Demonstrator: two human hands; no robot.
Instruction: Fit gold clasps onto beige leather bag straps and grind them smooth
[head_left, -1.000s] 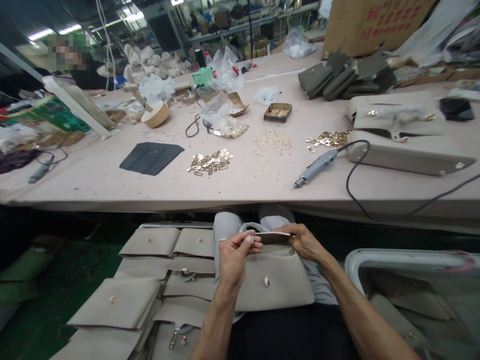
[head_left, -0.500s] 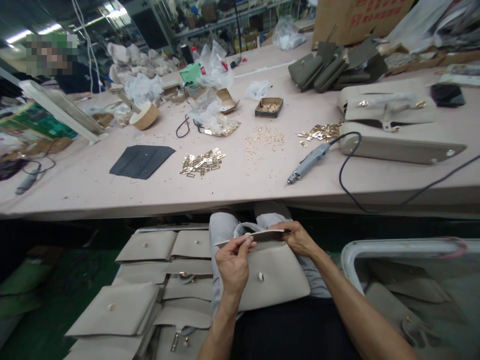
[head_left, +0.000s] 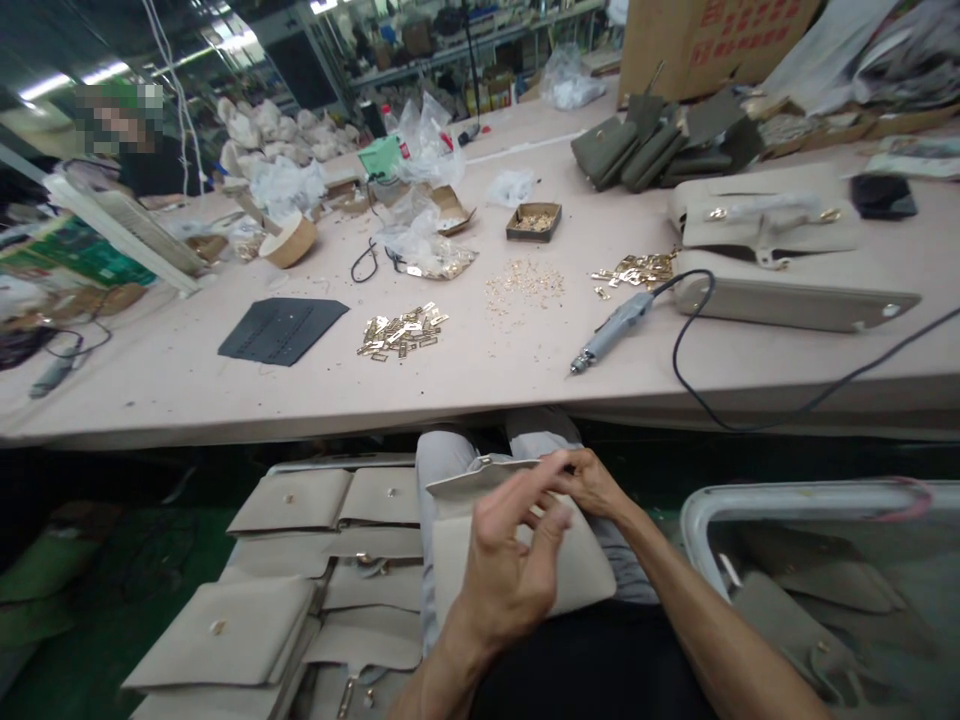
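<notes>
A beige leather bag lies on my lap below the table edge. My right hand pinches its raised flap at the top. My left hand hovers over the bag front with fingers spread and loosely curled, holding nothing that I can see. On the table above lie an electric screwdriver with a black cord, a pile of gold metal plates and scattered small gold screws.
Stacked beige bag panels fill a bin at my left knee. A grey crate with more bags stands at right. Finished beige bags, olive wallets, a dark panel and a small screw box sit on the table. Another person sits far left.
My left hand let go of the flap edge and moved right and down over the bag front, fingers spreading. My right hand kept its pinch on the flap.
</notes>
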